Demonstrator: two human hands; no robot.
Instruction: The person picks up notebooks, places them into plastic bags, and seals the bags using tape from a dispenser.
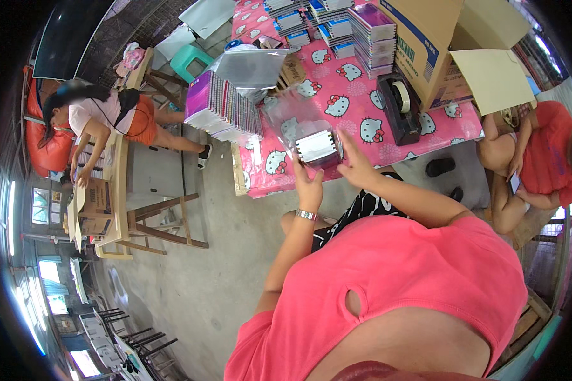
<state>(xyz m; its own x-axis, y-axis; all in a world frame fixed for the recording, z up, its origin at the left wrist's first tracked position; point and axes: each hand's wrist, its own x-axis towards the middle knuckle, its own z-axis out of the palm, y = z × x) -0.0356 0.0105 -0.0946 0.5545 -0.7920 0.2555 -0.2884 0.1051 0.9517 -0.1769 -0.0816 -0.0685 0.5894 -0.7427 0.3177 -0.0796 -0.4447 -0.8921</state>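
A small stack of spiral notebooks (316, 147) with a white top face and black binding lies at the table's near edge, in a clear plastic bag (286, 114) that spreads away behind it. My left hand (309, 189) grips the stack's near left corner, a metal watch on its wrist. At the right edge is my right hand (357, 164), thumb and fingers around that side. Just left of the bag, a tall pile of purple-covered spiral notebooks (219, 109) leans, with clear plastic sheets (251, 66) beside it.
A black tape dispenser (398, 111) and an open cardboard box (426, 47) stand right on the pink patterned tablecloth (337, 105). More notebook stacks (372, 38) fill the far side. One person (111, 111) bends over a wooden table at left; another (546, 152) sits at right with a phone.
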